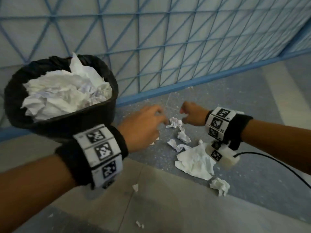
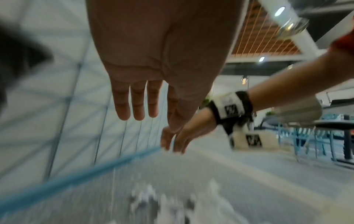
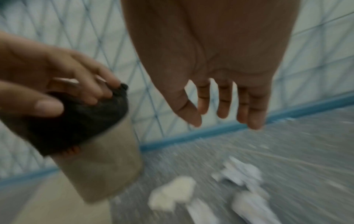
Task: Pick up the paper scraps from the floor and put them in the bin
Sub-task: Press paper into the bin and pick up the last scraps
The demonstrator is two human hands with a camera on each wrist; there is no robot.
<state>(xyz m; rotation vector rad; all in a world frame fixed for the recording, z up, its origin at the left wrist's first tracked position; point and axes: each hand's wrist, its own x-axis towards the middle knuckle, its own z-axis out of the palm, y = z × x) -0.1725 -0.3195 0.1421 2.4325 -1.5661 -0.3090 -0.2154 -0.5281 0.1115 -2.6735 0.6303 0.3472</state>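
A bin (image 1: 67,119) with a black liner stands at the left, heaped with crumpled white paper. Several white paper scraps lie on the grey floor to its right: a small crumpled piece (image 1: 175,122), a large sheet (image 1: 196,160) and a ball (image 1: 220,185). My left hand (image 1: 158,115) hovers just left of the small piece, fingers straight and empty (image 2: 138,106). My right hand (image 1: 186,113) hangs just right of that piece, its fingers loose and holding nothing (image 3: 220,109). The right wrist view shows the bin (image 3: 99,166) and blurred scraps (image 3: 172,192) below the hand.
A blue lattice panel (image 1: 168,47) with a blue base rail (image 1: 185,84) runs close behind the bin and scraps. A black cable (image 1: 269,158) trails from my right wrist. Tiny paper bits (image 1: 135,187) lie nearer to me. Tables and chairs (image 2: 325,136) stand far off.
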